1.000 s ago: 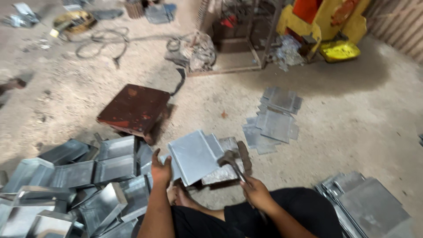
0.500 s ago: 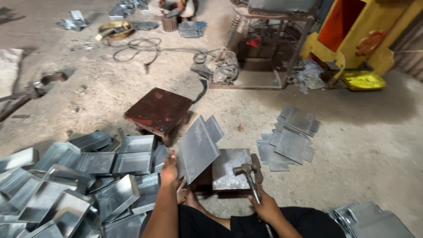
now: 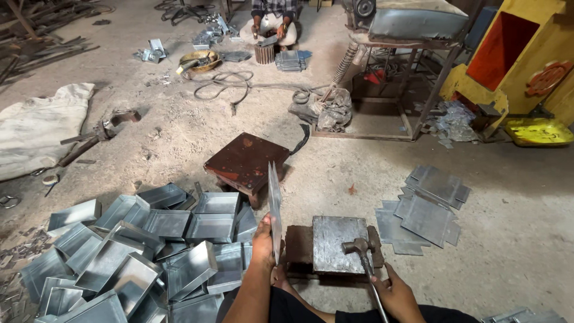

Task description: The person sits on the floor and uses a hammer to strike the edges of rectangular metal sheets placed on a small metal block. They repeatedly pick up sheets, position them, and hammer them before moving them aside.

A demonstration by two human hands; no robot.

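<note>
Sandy workshop floor (image 3: 179,143), folded metal trays (image 3: 179,239) heaped left; left hand (image 3: 263,242) fingers grasp a metal sheet (image 3: 274,209), now edge-up beside the steel block (image 3: 339,242); right hand (image 3: 397,296) clenches the hammer (image 3: 362,257), now resting there

Heap of folded metal trays (image 3: 149,245), rusty low stool (image 3: 246,161), flat sheet stack (image 3: 427,206), yellow machine (image 3: 526,66)

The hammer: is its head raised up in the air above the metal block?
No, the hammer, held in the right hand, rests with its head on the metal block.
</note>
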